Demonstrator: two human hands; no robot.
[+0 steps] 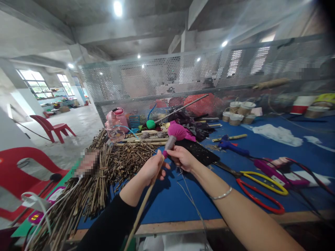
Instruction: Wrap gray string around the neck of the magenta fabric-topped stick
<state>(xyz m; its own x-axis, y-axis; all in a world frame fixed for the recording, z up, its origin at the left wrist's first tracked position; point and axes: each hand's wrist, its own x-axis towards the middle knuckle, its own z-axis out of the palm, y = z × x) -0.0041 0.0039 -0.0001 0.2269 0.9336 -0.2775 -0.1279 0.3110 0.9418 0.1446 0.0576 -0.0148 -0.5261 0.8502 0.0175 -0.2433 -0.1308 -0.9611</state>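
My left hand (154, 168) is closed around a long wooden stick (143, 205) that slants up from the bottom edge. At its upper end is a small magenta wrapping (164, 154), and a grey wrapped piece (170, 143) lies just past it. A round magenta cloth bundle (178, 131) sits at the far end of the grey piece. My right hand (182, 158) pinches close to the grey piece and magenta wrapping; its fingertips partly hide what is gripped. Thin grey string (190, 198) hangs below my right hand toward the table's front edge.
Dried twigs (102, 167) are heaped on the left. Red-and-yellow-handled scissors (258, 188) lie right, beside a blue glue gun (232, 145) and a magenta power strip (285, 176). Small pots (239, 111) stand behind, before a perforated metal screen (146, 78). A pink jug (116, 123) stands back left.
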